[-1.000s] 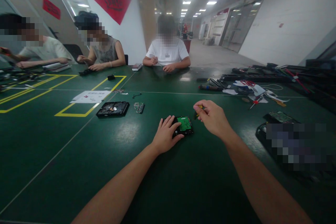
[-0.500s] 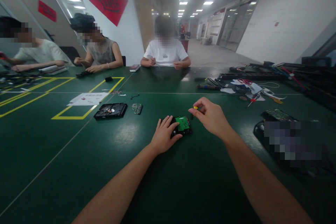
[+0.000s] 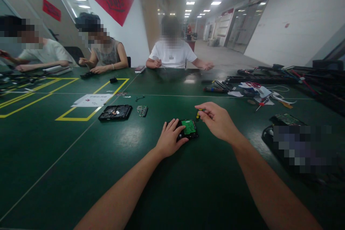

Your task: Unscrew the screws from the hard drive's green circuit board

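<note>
A black hard drive (image 3: 192,137) with a green circuit board (image 3: 189,127) on its upper face lies flat on the table. My left hand (image 3: 170,141) grips it from the left, thumb along the near edge and fingers spread across its left part, covering that part. Over its right end, my right hand (image 3: 215,120) is closed in a pinch around the yellow and black handle of a small screwdriver (image 3: 198,114). The screwdriver points down at the right edge of the drive; its tip is too small to make out.
On the green table (image 3: 151,183), an opened black drive casing (image 3: 115,112) and a small circuit board (image 3: 142,110) lie left. A paper sheet (image 3: 92,100) is behind them. Cables and tools (image 3: 218,87) lie back right; dark equipment (image 3: 285,119) sits right. Several people sit opposite.
My right fingers have shifted on the screwdriver handle, turning it slightly, while my left hand stays on the drive. The person opposite has moved one hand outward. The view has swayed a little.
</note>
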Available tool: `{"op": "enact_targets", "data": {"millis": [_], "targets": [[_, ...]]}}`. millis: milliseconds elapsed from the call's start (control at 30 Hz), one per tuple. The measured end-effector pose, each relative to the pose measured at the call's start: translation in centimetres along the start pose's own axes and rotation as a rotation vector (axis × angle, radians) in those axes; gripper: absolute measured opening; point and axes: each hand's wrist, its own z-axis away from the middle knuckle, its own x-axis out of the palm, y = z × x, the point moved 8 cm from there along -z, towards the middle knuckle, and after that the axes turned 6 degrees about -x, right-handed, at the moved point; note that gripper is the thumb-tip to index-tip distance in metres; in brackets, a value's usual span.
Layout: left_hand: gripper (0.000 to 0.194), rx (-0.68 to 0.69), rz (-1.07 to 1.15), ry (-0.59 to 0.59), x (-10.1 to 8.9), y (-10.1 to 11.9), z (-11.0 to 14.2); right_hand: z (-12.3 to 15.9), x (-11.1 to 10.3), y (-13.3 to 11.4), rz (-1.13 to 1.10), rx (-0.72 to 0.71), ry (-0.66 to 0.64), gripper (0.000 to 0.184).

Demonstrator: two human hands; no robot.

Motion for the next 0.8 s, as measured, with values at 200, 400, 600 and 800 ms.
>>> {"op": "enact_targets", "data": {"millis": [200, 400, 600, 800], "targets": [[0.058, 0.001, 0.004, -0.001, -0.1, 0.1, 0.0, 0.0, -0.2, 0.1, 0.125, 0.025, 0.025, 0.016], [0.058, -0.003, 0.007, 0.002, 0.0, -0.1, 0.0, 0.0, -0.4, 0.4, 0.126, 0.036, 0.014, 0.016], [0.058, 0.002, 0.002, 0.002, 0.0, 0.0, 0.0, 0.0, 0.0, -0.1, 0.072, 0.013, -0.02, 0.024], [0.058, 0.002, 0.006, -0.005, -0.2, 0.1, 0.0, -0.2, -0.3, -0.6, 0.069, -0.038, -0.017, 0.019]]}}
